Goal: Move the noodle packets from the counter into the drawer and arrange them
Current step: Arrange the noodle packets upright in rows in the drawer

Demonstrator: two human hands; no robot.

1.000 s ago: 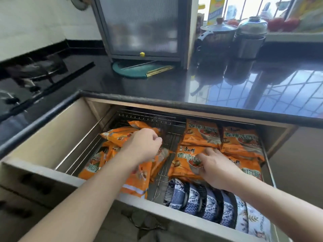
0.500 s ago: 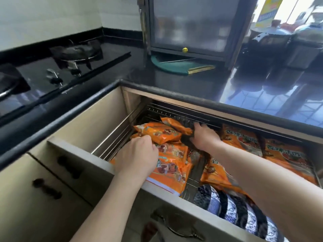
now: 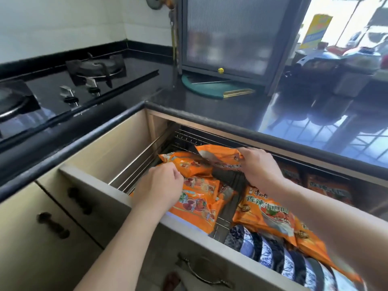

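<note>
Both hands work inside the drawer (image 3: 94,181). Your right hand (image 3: 259,168) pinches the rear packet (image 3: 218,154) at its right edge, fingers curled over the top. Your left hand (image 3: 161,185) pinches the near-left corner of the second packet (image 3: 186,165), just beside and slightly in front of the first. Each packet's long axis runs roughly left to right, across the drawer, tilted up off the stack (image 3: 199,204) beneath. The rear packet lies ahead and to the left of your right hand, which is the nearer one. To the right, more packets (image 3: 266,213) lie flat, with bowls (image 3: 273,253) on edge along the front. No packets are visible on the counter (image 3: 241,110), so arranging is likely what remains.
</note>
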